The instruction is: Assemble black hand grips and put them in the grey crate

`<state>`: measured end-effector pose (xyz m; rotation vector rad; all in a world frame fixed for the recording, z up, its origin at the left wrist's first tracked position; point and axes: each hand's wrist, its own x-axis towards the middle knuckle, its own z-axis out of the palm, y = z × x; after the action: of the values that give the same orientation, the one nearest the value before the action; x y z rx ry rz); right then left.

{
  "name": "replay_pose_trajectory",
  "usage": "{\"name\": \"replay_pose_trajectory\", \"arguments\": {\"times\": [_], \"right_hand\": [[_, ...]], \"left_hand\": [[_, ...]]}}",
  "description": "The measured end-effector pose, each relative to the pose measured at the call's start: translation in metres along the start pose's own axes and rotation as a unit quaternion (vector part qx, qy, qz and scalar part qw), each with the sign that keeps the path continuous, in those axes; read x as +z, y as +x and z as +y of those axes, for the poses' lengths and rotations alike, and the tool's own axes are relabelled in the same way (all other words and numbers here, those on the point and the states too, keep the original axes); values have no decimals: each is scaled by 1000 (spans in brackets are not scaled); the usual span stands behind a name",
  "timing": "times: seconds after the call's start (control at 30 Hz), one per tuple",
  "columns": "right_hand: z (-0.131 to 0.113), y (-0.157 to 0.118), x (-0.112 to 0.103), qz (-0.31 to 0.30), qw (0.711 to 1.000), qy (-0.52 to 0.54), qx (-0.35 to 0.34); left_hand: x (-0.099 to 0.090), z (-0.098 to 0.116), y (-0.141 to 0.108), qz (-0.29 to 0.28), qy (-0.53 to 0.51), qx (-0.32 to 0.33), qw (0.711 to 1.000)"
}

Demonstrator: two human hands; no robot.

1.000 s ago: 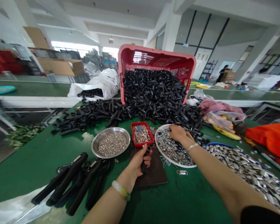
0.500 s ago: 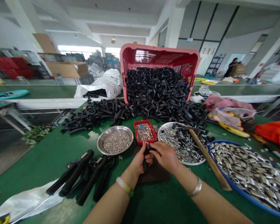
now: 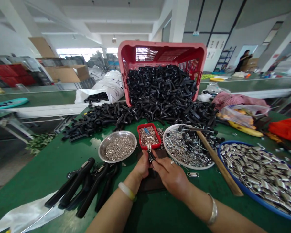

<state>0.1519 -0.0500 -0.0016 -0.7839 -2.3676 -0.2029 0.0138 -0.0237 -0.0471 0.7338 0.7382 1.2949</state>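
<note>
Green bench [image 3: 50, 168] in a factory hall [image 3: 135, 13]. I confirm left grip [image 3: 142, 165] closed on a black clip [image 3: 150, 157], right grip [image 3: 172, 178] pinching it, red tray [image 3: 148, 136] just beyond both.

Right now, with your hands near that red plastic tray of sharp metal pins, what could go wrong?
The small black part pinched in your left hand and right hand could slip. The wooden-handled hammer lying across the round white plate might tip and spill screws. The red plastic tray's sharp pins could prick skin.
</note>
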Motion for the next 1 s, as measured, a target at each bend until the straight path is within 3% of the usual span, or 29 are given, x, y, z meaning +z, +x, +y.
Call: {"name": "replay_pose_trajectory", "arguments": {"times": [0.17,0.3,0.5,0.63,0.67,0.8,0.93,1.0], "right_hand": [[12,13,11,11,988,50,142],[32,21,14,-81,958,85,260],[50,25,13,-179,956,84,216],[53,33,14,-306,889,184,288],[52,35,14,-307,890,164,294],[44,37,16,-197,954,-12,224],[44,40,14,-276,924,0,265],[45,41,11,-265,932,-7,246]], "left_hand": [[5,-1,3,31,12,-9,999],[10,-2,3,29,16,2,999],[14,2,1,37,35,-12,999],[12,4,4,36,-8,-56,998],[11,5,5,40,-27,-62,997],[8,5,7,35,-82,-77,993],[8,7,7,41,-78,-76,993],[9,8,7,47,-93,-80,991]]}}
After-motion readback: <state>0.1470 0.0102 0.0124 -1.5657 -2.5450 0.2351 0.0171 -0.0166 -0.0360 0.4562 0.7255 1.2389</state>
